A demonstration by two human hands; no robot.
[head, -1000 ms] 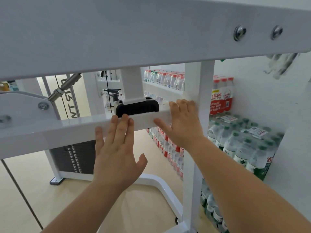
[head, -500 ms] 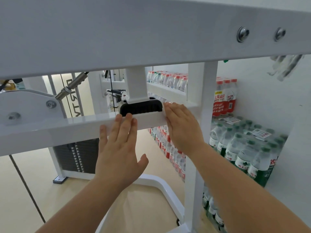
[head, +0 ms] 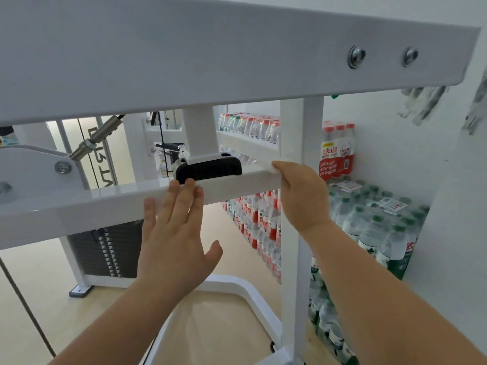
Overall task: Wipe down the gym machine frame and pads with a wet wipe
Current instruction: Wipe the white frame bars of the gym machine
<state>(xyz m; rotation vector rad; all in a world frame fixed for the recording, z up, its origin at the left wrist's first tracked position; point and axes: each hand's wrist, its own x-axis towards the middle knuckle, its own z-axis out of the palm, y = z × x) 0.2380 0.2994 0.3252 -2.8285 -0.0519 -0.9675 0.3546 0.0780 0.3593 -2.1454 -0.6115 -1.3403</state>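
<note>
Well, the person stands close up against the white frame (head: pixel 184 48), both arms reaching to its crossbar (head: pixel 105 206) beneath the broad top beam. The left hand (head: pixel 174 233) lies flat on the near face of the crossbar, fingers straight and together, thumb out to the right, holding nothing. Its fingertips reach the bar's top edge just below the black bumper (head: pixel 208 168) that sits on the bar. The right hand (head: pixel 303 196) is at the right end of the crossbar, where it meets the post (head: pixel 301 127). Its fingers are curled over the top of the bar and press the wipe (head: pixel 283 164) against it. Only a small white edge of the wipe shows beyond the fingers, so I cannot tell how it is folded. Behind the crossbar on the left, low down, is the dark weight stack (head: pixel 105 254). On the right, past the post, shrink-wrapped packs of water bottles (head: pixel 382 227) are piled against the wall, with more bottles further back. Two bolts (head: pixel 355 56) sit near the right end of the top beam.
</note>
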